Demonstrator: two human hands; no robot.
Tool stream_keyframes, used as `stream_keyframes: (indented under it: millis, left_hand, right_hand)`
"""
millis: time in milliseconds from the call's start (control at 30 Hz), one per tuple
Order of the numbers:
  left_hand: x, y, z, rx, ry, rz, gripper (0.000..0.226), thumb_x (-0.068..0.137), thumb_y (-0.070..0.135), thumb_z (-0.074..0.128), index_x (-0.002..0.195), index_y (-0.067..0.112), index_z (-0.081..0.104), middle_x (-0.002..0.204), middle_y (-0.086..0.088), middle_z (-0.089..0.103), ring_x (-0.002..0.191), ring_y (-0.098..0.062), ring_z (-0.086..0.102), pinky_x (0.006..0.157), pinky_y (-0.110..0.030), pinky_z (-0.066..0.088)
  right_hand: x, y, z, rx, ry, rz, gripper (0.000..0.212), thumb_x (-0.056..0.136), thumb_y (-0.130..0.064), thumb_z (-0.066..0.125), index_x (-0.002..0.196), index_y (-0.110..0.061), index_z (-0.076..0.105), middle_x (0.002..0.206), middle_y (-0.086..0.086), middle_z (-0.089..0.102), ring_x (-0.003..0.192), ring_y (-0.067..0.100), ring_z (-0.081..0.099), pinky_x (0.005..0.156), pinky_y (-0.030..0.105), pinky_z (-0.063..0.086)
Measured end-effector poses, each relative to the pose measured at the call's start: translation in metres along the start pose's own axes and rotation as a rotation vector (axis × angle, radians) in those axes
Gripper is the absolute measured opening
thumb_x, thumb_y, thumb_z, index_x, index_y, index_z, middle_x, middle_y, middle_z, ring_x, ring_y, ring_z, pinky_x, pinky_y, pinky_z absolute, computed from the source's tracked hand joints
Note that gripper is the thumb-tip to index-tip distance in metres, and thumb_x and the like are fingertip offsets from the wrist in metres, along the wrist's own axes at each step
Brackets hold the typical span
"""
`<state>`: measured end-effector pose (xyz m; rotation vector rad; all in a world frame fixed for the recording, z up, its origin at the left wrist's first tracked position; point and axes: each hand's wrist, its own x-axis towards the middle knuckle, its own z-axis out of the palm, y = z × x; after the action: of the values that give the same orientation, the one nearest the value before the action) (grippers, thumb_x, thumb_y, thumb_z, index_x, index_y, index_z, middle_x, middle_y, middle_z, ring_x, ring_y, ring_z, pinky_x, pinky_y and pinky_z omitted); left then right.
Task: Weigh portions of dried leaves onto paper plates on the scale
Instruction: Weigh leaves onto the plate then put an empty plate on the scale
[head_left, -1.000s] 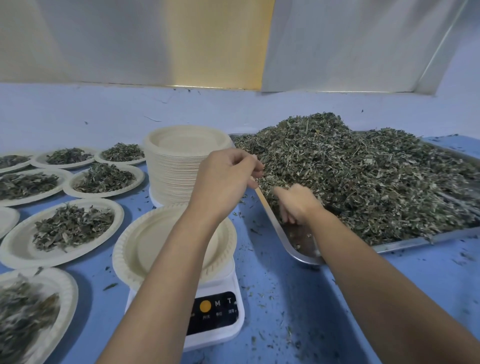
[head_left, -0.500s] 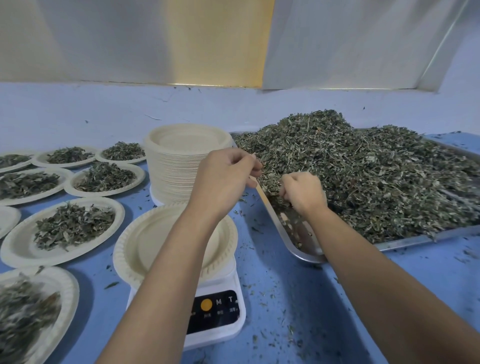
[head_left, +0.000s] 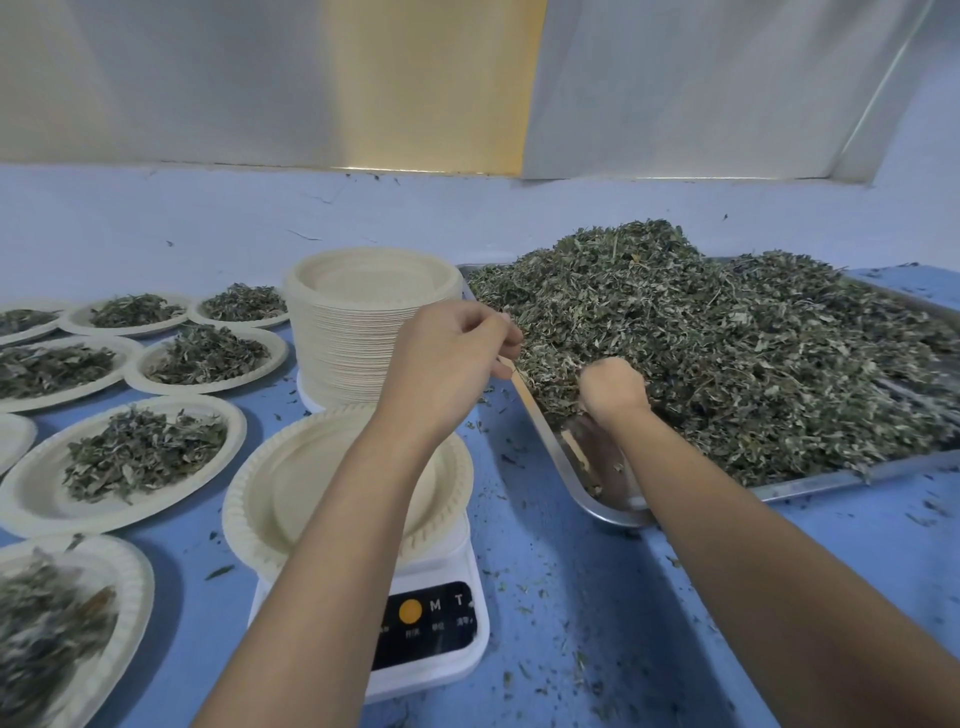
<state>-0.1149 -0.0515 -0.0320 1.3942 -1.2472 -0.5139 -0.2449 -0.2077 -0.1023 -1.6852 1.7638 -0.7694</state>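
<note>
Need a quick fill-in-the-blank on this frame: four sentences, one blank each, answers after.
1. The paper plate on the scale holds ____ leaves.
2. The right hand grips dried leaves heaped in a metal ____.
3. In this view, the stack of spare plates stands directly ____ the scale.
4. The filled plates lie to the ____ of the scale.

Answers: no; tray; behind; left.

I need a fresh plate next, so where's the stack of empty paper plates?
In the head view the stack of empty plates stands left of centre, behind the scale, between the filled plates and the metal tray.
</note>
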Motion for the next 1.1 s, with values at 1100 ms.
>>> stream_keyframes:
  millis: [1100]
  left_hand:
    - [0.003,-0.005,0.0,-0.016,0.031,-0.042,0.026,0.091,0.015,0.051,0.071,0.018,0.068,0.073,0.006,0.071,0.055,-0.002,0.063,0.05,-0.008,0.043]
  right_hand:
    - [0.001,-0.004,0.024,-0.453,-0.075,-0.518,0.028,0.098,-0.008,0.044,0.122,-0.003,0.058,0.116,0.022,0.061,0.102,0.034,0.056,0.076,0.033,0.04]
